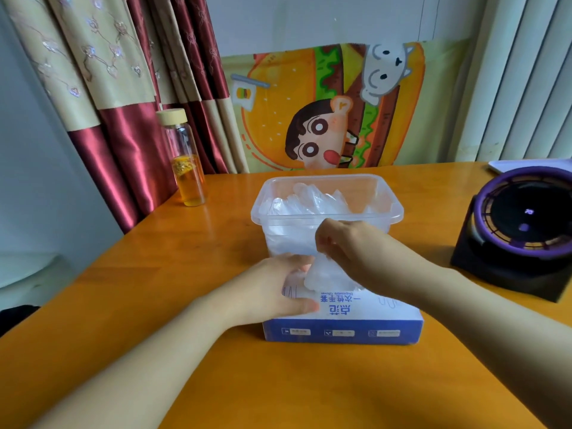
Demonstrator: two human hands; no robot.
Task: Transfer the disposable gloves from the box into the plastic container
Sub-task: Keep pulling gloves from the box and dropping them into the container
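On table [216, 382]; container [396, 209]: gloves [309, 200] inside; box [340, 332]: right hand [349, 246] pinches glove [322, 274]

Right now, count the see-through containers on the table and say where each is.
2. The plastic container stands in the middle of the table, just behind the glove box; the glass bottle stands at its far-left edge, by the curtain. More could sit outside the frame.

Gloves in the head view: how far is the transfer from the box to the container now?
Done: the plastic container holds a pile of clear gloves. In hand: the right hand pinches a glove sticking out of the box, while the left hand holds the box. Left: this glove must go in; how many remain inside the box is hidden.
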